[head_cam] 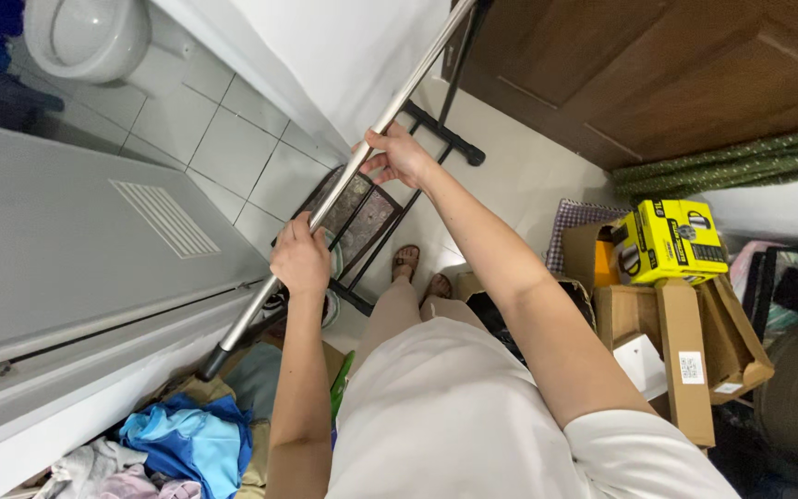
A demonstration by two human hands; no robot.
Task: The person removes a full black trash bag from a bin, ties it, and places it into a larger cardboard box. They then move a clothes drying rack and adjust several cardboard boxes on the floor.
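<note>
A long silver metal pole with a black end cap runs slantwise from the top middle down to the lower left. My left hand grips it low on the shaft. My right hand holds it higher up, fingers wrapped around the tube. The pole's black tip rests near a heap of clothes by the grey door. Below the hands stand my sandalled feet on the pale tiled floor.
A black metal rack stands on the floor under the pole. Cardboard boxes and a yellow box are piled at right. Blue and pale clothes lie at lower left. A toilet is at top left, brown wooden doors at top right.
</note>
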